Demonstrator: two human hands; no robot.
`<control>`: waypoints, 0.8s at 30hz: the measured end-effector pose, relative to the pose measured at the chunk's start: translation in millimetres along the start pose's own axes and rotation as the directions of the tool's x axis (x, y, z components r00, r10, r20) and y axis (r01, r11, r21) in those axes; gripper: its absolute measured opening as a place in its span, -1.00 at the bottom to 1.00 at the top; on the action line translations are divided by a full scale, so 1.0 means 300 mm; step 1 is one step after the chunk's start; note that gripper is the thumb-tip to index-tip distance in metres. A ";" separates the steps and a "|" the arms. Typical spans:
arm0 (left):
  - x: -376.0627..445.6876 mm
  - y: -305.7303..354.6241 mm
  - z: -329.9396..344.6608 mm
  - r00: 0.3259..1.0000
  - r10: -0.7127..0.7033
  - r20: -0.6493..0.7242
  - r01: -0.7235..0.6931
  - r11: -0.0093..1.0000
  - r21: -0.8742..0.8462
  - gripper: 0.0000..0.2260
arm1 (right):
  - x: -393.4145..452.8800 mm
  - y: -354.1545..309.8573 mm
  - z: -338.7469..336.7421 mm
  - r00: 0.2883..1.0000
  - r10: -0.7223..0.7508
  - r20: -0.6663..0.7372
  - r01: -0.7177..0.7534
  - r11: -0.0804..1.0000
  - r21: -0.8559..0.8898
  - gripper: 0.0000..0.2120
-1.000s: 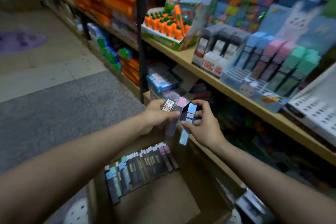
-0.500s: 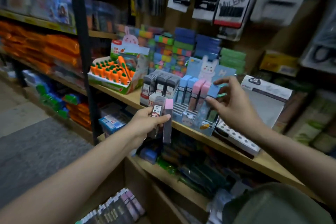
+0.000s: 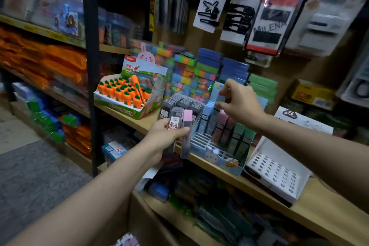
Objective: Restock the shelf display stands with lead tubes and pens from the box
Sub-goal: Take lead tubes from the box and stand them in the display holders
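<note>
My left hand (image 3: 162, 136) grips a few lead tubes (image 3: 175, 121) in front of the shelf edge: a grey one with a red label and a pink-capped one. My right hand (image 3: 242, 104) reaches over the pale blue rabbit display stand (image 3: 211, 156). Its thumb and forefinger pinch the top of a blue lead tube (image 3: 214, 120) standing in the stand's back left rows. Blue, pink and green tubes fill the stand's rear slots; its front slots are bare. A few tubes in the box (image 3: 129, 241) show at the bottom edge.
A stand of grey lead tubes (image 3: 185, 104) sits left of the blue one, next to a carrot-eraser display (image 3: 127, 94). A white perforated pen stand (image 3: 275, 173) lies to the right on the wooden shelf (image 3: 319, 211). Carded goods hang above.
I have looked up from the box to the shelf. My right hand carried a blue tube from my left hand to the blue stand. My left hand rose with its tubes.
</note>
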State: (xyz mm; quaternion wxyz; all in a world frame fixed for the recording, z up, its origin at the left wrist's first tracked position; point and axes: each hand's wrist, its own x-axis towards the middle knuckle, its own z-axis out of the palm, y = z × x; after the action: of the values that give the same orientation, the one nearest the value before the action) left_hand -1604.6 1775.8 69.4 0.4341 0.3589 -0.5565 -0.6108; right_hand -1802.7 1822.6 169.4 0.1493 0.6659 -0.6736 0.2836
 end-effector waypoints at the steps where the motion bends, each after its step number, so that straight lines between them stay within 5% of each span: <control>1: 0.003 -0.004 0.001 1.000 0.008 0.002 -0.008 1.000 -0.008 -0.91 | 0.006 0.008 0.015 1.000 0.010 0.012 -0.010 1.000 -0.011 -0.71; 18: 0.028 -0.044 -0.003 1.000 0.012 0.008 -0.012 0.999 0.035 -0.91 | -0.010 0.042 0.104 0.994 0.078 0.071 -0.076 0.997 -0.021 -0.76; 24: 0.023 -0.047 -0.011 1.000 0.024 0.018 -0.025 0.998 0.056 -0.92 | -0.003 0.036 0.125 0.990 0.143 -0.015 -0.144 0.981 -0.131 -0.88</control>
State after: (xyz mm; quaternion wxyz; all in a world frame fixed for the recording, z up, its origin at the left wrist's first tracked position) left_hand -1605.8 1768.2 55.2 0.4266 0.3589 -0.5814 -0.5926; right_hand -1806.6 1801.0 137.2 0.1739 0.6035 -0.7368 0.2504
